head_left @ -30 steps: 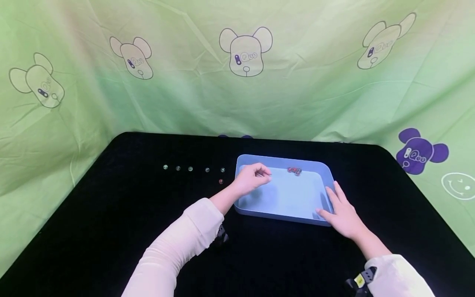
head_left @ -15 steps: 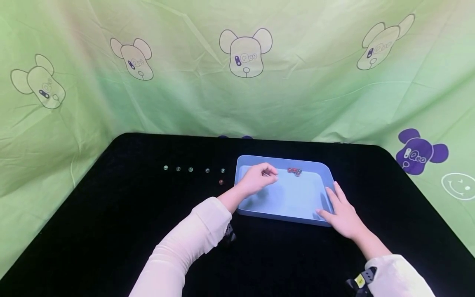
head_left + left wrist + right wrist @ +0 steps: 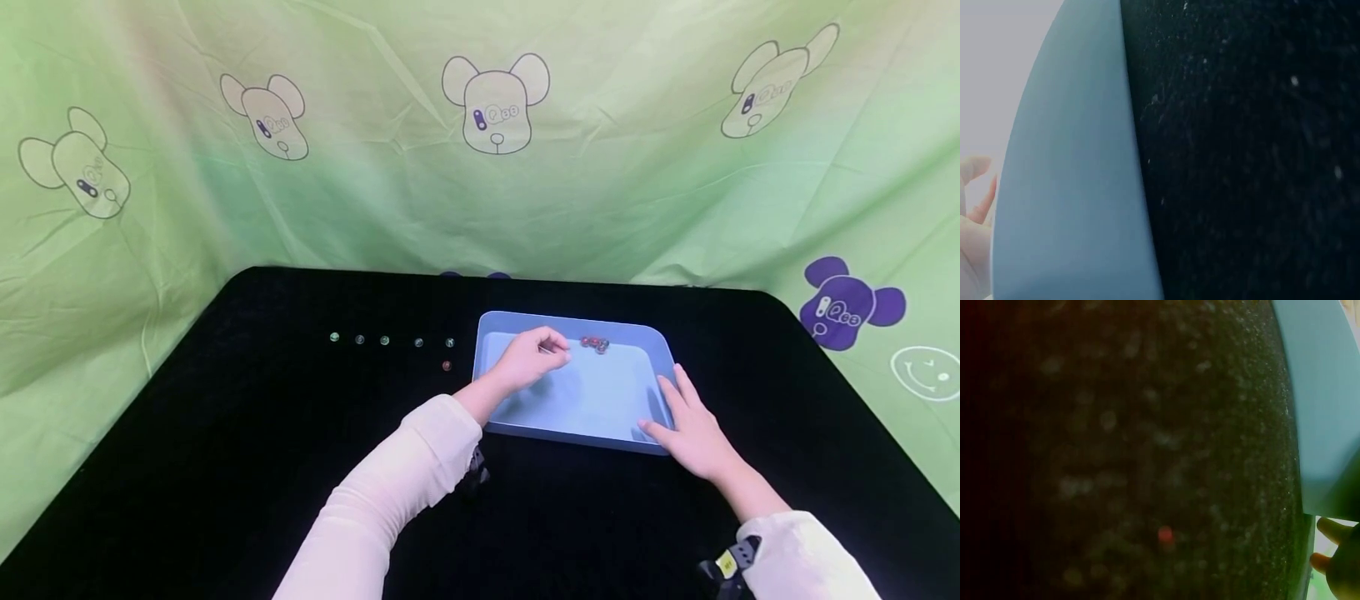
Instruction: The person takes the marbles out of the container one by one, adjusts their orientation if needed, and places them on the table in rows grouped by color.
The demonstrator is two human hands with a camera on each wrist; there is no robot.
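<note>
Over the inside of a shallow blue tray (image 3: 585, 392) hovers my left hand (image 3: 528, 360), its fingers loosely bent and a small gap showing between thumb and fingers. I see nothing in its grasp. Just right of its fingertips, a few small marbles (image 3: 595, 342), reddish and greyish, lie together by the tray's back wall. My right hand (image 3: 693, 433) rests on the tray's right rim with fingers spread and extended, the thumb reaching over the front corner. Left of the tray lies a row of several clear-greenish marbles (image 3: 385, 340), with one red marble (image 3: 447, 365) in front of the row's right end.
Black cloth (image 3: 262, 450) covers the table. A green printed curtain (image 3: 360, 208) hangs behind and at both sides. In the left wrist view the tray's outer wall (image 3: 1079, 162) fills the left part; the right wrist view shows mostly dark cloth (image 3: 1116, 450).
My left hand has moved a little to the right across the tray, closer to the marbles inside. The right hand, the tray and the marbles have stayed put.
</note>
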